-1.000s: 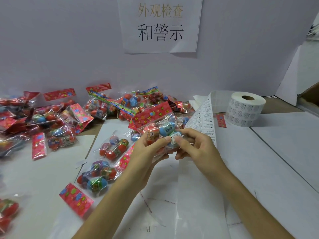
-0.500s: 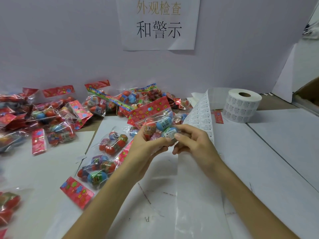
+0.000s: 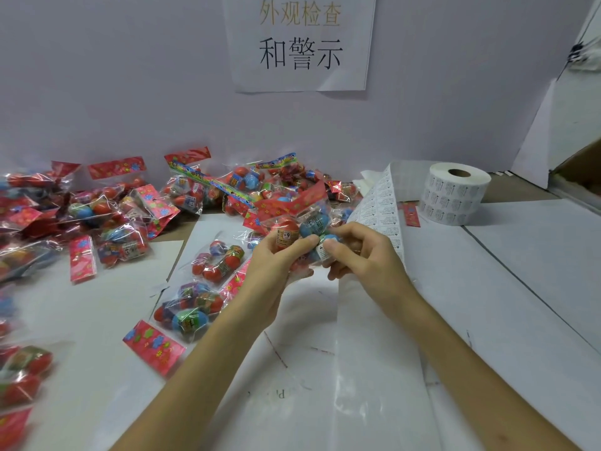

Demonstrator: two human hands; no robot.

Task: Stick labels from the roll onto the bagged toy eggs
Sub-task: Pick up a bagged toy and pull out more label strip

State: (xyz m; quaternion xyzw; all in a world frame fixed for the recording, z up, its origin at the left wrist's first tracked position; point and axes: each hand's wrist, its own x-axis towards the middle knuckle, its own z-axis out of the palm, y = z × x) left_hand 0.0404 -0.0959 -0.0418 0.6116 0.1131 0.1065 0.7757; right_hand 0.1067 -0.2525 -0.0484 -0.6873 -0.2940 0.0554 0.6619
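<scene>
**Red-topped bag of eggs held up in both hands**

Clear plastic under a red card top, the bag [image 3: 294,208] is held off the table [image 3: 507,304] at mid view, in front of the pile [image 3: 107,209] of other bags along the wall [image 3: 130,92]. The left hand [image 3: 276,268] grips it from the left, with the fingers curled behind and the thumb laid across the front below an orange egg [image 3: 286,234]. The right hand [image 3: 367,255] pinches the bag's lower right part, thumb in front and fingers curled. Between the two thumb tips a small white label [image 3: 322,252] lies on the bag's front, over a blue egg. Whether it is pressed flat all round cannot be told.

Just behind the right hand the strip [image 3: 380,206] of labels rises and bends back toward the roll [image 3: 453,193], which stands on end at the table's right rear. Bare backing [image 3: 374,336] runs down the table beneath the right forearm. Two loose bags [image 3: 218,260] lie flat just left of the left hand. A paper sign [image 3: 299,40] hangs on the wall above.
</scene>
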